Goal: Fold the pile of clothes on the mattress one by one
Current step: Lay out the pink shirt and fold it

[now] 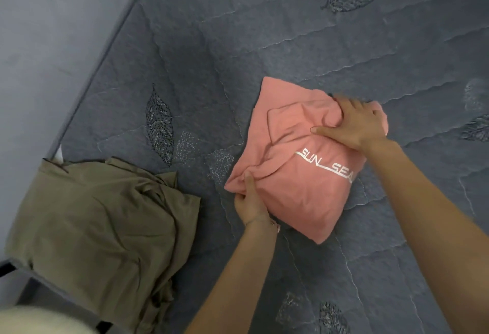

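Grey mattress (291, 29), pink shirt (304, 196) in its middle, mostly folded we'd say. Our left grip (250, 201) pinches the near corner, right grip (354, 122) clamps bunched cloth. Olive heap (105, 214) at the mattress's left edge looks undone.

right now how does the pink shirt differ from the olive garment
The pink shirt bears white lettering; the olive garment is plain. The pink shirt is gripped by the left hand and right hand; the olive garment lies untouched. The pink shirt lies out on the mattress; the olive garment lies at its left edge. Both are rumpled cloth on the mattress.
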`<state>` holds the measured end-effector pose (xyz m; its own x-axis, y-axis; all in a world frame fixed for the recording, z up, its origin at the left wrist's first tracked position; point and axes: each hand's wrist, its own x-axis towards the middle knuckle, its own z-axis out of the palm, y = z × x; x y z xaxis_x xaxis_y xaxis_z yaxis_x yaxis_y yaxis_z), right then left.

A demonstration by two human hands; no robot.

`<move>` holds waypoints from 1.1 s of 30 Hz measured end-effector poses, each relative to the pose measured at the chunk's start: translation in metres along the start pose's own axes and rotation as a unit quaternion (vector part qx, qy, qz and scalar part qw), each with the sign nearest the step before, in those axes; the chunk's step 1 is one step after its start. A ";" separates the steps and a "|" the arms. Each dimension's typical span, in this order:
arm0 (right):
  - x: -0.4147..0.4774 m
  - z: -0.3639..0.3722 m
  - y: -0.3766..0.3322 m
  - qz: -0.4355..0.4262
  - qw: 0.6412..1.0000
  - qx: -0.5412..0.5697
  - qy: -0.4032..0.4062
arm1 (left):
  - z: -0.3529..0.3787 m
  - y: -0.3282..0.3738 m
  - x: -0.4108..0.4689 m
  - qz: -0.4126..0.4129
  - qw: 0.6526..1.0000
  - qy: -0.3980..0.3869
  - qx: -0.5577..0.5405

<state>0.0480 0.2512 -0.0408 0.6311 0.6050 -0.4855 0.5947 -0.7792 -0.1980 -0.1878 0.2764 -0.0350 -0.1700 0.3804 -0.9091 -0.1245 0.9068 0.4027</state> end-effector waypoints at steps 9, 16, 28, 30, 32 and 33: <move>-0.082 0.019 0.022 0.128 0.934 0.278 -0.186 | 0.001 0.045 0.024 0.291 0.950 -0.041 0.108; -0.162 0.068 0.044 0.192 0.896 0.357 -0.179 | 0.002 0.046 0.041 0.370 0.868 -0.110 0.312; -0.180 0.087 0.022 0.172 0.844 0.506 -0.047 | -0.077 0.026 0.041 0.327 0.766 -0.134 0.537; -0.177 0.087 0.019 0.178 0.850 0.495 -0.031 | -0.076 0.026 0.035 0.335 0.786 -0.145 0.499; -0.175 0.085 0.015 0.179 0.850 0.495 -0.011 | -0.074 0.028 0.027 0.364 0.802 -0.144 0.450; -0.176 0.083 0.013 0.174 0.847 0.503 -0.002 | -0.075 0.029 0.024 0.381 0.810 -0.141 0.424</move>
<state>-0.0970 0.1209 -0.0285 0.6778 0.3109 -0.6662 -0.3530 -0.6573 -0.6659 -0.2684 0.2983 -0.0369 0.3638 0.8055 -0.4678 0.6469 0.1429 0.7490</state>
